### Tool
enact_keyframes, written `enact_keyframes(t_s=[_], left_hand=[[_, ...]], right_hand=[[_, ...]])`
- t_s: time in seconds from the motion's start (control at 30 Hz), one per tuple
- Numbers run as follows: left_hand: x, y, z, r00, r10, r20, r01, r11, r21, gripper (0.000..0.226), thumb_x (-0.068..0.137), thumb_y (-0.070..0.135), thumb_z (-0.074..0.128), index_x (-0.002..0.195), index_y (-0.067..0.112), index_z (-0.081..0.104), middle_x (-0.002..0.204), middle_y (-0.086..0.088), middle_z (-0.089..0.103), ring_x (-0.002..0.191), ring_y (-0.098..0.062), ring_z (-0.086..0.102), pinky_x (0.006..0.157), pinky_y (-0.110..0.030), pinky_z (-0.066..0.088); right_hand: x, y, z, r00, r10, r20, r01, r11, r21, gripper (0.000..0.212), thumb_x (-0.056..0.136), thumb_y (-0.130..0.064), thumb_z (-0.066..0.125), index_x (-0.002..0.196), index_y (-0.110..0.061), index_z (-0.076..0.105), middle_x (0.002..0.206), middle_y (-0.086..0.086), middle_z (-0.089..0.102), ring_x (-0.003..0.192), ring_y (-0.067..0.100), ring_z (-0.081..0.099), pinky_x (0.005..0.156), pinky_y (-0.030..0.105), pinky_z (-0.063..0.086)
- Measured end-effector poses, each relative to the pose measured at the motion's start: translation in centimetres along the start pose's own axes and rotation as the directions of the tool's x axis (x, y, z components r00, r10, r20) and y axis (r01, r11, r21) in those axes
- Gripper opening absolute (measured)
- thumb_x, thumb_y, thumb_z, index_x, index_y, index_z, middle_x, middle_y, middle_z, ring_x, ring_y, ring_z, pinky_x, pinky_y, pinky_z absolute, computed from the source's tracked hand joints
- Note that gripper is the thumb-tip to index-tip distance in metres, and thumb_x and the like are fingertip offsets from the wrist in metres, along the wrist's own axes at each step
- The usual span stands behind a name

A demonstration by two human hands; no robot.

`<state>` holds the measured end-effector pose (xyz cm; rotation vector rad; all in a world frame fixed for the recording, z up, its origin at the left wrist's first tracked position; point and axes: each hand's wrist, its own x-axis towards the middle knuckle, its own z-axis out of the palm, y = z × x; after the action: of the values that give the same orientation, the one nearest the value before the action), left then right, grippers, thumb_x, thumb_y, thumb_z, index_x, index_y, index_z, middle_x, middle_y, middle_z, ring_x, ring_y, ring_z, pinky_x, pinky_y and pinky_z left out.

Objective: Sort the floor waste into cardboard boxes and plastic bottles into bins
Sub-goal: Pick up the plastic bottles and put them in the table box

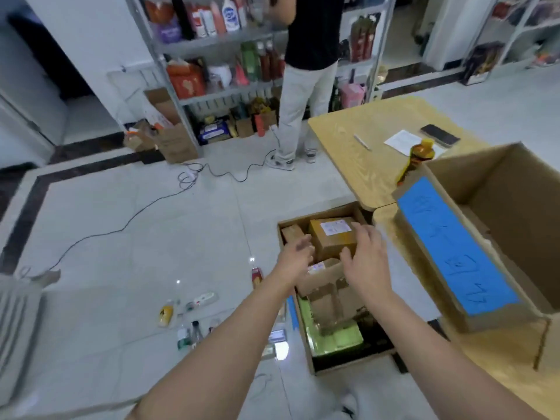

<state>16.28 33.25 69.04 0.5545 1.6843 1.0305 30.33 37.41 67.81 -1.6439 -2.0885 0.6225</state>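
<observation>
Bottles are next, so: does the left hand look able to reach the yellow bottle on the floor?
Likely yes: the left hand holds nothing, and the yellow bottle lies on bare floor to its left, with nothing between.

Wooden table [357, 168], right side; on top lie a dark phone [440, 135], a white paper sheet [399, 142] and a pen [362, 142]. Metal shelving [218, 94] at rear, stocked with packaged goods; a person [307, 40] in a black top stands before it. Black cable [125, 228] trails across the tiled floor [151, 183].
</observation>
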Motion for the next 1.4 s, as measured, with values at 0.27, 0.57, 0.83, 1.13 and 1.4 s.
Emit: enact_keyframes(t_s=[0.27, 0.57, 0.83, 1.13, 1.4], left_hand=[[-2.6, -9.3, -21.4, 0.982, -0.11, -0.151, 0.089, 0.986, -0.14, 0.034, 0.096, 0.016, 0.052, 0.129, 0.016, 0.056, 0.112, -0.003, 0.063, 0.09, -0.016, 0.062, 0.071, -0.02, 0.045], [-3.9, -20.5, -31.9, 0.924, -0.325, -0.199, 0.28, 0.934, -0.223, 0.041, 0.094, 0.013, 0.049, 0.135, 0.01, 0.051, 0.132, -0.008, 0.058, 0.109, -0.024, 0.06, 0.088, -0.031, 0.051], [-4.4, -29.2, -33.6, 0.832, -0.504, -0.233, 0.423, 0.847, -0.323, 0.022, 0.092, 0.012, 0.055, 0.113, 0.016, 0.06, 0.094, -0.002, 0.061, 0.083, -0.019, 0.058, 0.062, -0.023, 0.042], [3.7, -50.6, -28.2, 0.676, -0.719, -0.163, 0.609, 0.669, -0.426, 0.027, 0.094, 0.007, 0.048, 0.12, 0.007, 0.058, 0.104, -0.006, 0.064, 0.075, -0.012, 0.059, 0.059, -0.016, 0.044], [18.7, -68.2, -23.5, 0.649, -0.743, -0.162, 0.553, 0.607, -0.57, 0.029, 0.092, 0.003, 0.052, 0.121, 0.004, 0.057, 0.109, -0.013, 0.064, 0.073, -0.012, 0.057, 0.055, -0.015, 0.045]], right_hand=[[-7.8, -12.4, 12.7, 0.947, -0.049, 0.316, 0.067, 0.997, -0.046, 0.058, 0.09, -0.013, 0.059, 0.143, -0.004, 0.037, 0.143, 0.019, 0.038, 0.13, 0.038, 0.04, 0.105, 0.044, 0.035], [-16.7, -15.1, 20.9, 0.844, 0.077, 0.53, -0.013, 0.992, -0.123, 0.065, 0.093, -0.025, 0.062, 0.149, -0.014, 0.032, 0.146, 0.016, 0.037, 0.133, 0.035, 0.041, 0.108, 0.052, 0.039], [-16.3, -14.1, 30.7, 0.656, 0.11, 0.747, 0.049, 0.981, -0.188, 0.06, 0.094, -0.021, 0.058, 0.149, -0.014, 0.033, 0.147, 0.015, 0.042, 0.134, 0.032, 0.04, 0.106, 0.041, 0.037], [-15.3, -1.0, 51.1, 0.409, 0.2, 0.891, 0.379, 0.851, -0.364, 0.068, 0.091, -0.021, 0.055, 0.151, -0.015, 0.024, 0.145, 0.013, 0.037, 0.132, 0.032, 0.036, 0.103, 0.046, 0.04], [-15.0, 11.5, 70.1, 0.427, 0.135, 0.894, 0.525, 0.768, -0.367, 0.06, 0.091, -0.02, 0.057, 0.144, -0.01, 0.032, 0.138, 0.018, 0.044, 0.125, 0.035, 0.045, 0.096, 0.046, 0.044]])
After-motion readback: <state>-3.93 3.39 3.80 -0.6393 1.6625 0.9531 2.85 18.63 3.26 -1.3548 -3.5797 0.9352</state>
